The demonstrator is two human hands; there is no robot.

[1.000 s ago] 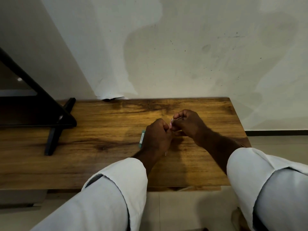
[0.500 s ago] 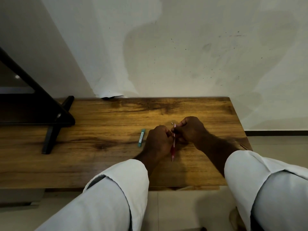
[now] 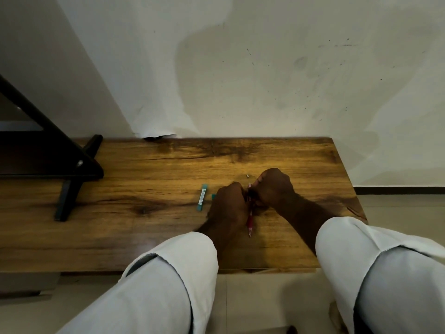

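bench [image 3: 149,227] in front of wall [image 3: 265,80] | pen [image 3: 250,221] on bench between left grip [image 3: 228,203] and right grip [image 3: 274,186], lying front to back | slim case [image 3: 201,197] on bench just left of left grip | small piece [image 3: 247,175] on bench just behind pen | stand [image 3: 72,179] on bench, far left

The slim red pen [image 3: 250,221] shows only its lower end and a sliver of its top. Its middle is hidden between the left grip [image 3: 228,203] and the right grip [image 3: 274,189], whose curled fingertips are out of sight. At nine o'clock of the left grip a small teal piece [image 3: 213,196] peeps out, mostly covered. At twelve o'clock of the pen lies a tiny metallic bit [image 3: 247,175], too small to identify. The print on the white-labelled teal stick [image 3: 201,197] is unreadable. The black metal stand [image 3: 92,168] and the brown wooden bench [image 3: 144,237] are cut off at nine o'clock.
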